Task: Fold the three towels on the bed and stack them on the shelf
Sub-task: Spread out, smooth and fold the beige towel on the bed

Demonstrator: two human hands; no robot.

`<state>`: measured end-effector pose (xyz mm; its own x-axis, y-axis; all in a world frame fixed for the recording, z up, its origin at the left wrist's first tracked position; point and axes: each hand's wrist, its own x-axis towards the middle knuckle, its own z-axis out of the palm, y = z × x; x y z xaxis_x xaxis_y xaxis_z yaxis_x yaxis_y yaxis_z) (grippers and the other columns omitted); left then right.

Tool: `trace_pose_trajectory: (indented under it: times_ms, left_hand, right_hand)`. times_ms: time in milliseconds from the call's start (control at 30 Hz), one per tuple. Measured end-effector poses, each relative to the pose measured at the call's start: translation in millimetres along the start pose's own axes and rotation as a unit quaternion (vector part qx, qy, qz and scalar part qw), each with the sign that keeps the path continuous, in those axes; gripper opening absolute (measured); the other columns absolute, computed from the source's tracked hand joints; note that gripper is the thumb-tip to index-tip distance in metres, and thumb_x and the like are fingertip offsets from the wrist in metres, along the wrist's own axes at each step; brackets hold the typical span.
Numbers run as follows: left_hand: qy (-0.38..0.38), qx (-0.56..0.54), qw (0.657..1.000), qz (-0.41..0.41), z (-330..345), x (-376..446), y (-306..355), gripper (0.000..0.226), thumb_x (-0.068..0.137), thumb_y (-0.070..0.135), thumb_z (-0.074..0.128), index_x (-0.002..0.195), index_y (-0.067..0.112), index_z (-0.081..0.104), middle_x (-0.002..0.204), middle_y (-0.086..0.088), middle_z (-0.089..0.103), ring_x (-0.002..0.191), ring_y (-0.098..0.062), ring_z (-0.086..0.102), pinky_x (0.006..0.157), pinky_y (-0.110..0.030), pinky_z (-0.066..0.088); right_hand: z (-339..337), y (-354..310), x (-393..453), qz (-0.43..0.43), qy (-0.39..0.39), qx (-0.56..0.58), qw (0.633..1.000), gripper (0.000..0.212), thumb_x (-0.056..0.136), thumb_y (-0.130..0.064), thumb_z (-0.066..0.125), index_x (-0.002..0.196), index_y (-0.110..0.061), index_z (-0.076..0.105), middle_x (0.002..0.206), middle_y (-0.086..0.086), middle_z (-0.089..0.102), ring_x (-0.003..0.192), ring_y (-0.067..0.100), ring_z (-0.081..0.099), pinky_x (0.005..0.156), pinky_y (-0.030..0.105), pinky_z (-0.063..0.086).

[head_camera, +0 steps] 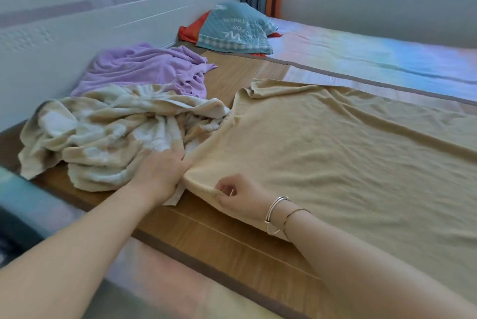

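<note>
Head view. Tan towel lies spread flat on the bed, not yet folded. Its near-left corner sits right at both hands; the rest of the cloth runs away from the fingers to the right and far side, long axis roughly left-to-right across the bed.

Right hand: thumb and forefinger pinch the towel's near hem just beside that corner; other fingers loosely curled.

Left hand: rests at the corner itself, fingers curled down at the towel's left edge where it meets the crumpled patterned towel. Whether they actually grasp the tan edge, cannot tell; the fingertips are hidden.

Purple towel is bunched beyond the patterned one, well apart from both hands, toward the far left.

Judgement: step in hand is squaring the corner before the first fold. Since the cloth extends rightward from the fingers, the fold would carry this left end over toward the right. Shelf not in view.
</note>
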<state>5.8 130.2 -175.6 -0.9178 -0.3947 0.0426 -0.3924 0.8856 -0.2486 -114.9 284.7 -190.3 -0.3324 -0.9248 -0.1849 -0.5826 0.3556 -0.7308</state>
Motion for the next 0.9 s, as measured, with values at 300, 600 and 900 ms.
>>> trace_pose_trajectory:
  times_ms: [300,600,900]
  left_hand:
    - [-0.019,-0.044,0.997,-0.062,-5.1,-20.0,5.0,0.022,0.088,0.018,0.049,0.102,0.033,0.057,0.123,0.009,0.051,0.117,-0.019,0.041,0.107,-0.034,0.023]
    - [0.029,-0.238,0.966,-0.097,-0.3,90.1,63.3,0.027,0.085,0.009,0.045,0.087,0.022,0.067,0.105,0.001,0.061,0.108,-0.025,0.047,0.092,-0.038,0.041]
    - [-0.026,-0.322,0.94,-0.108,26.6,258.6,59.7,0.023,0.09,0.013,0.049,0.108,0.013,0.063,0.12,-0.007,0.058,0.111,-0.028,0.053,0.096,-0.041,0.042]
  right_hand:
    - [-18.3,5.4,-27.9,0.085,-0.036,0.096,0.991,0.023,0.095,-0.022,0.047,0.095,-0.01,0.067,0.084,0.0,0.069,0.072,0.015,0.066,0.072,0.029,0.054]
    - [-92.6,88.4,38.3,0.083,0.207,0.119,0.968,0.025,0.085,-0.013,0.045,0.071,-0.026,0.061,0.08,-0.001,0.069,0.081,0.02,0.066,0.075,0.036,0.052]
    - [-168.0,152.1,152.5,0.119,0.257,0.15,0.947,0.022,0.088,-0.012,0.043,0.086,-0.026,0.06,0.096,0.005,0.067,0.087,0.026,0.064,0.073,0.034,0.049]
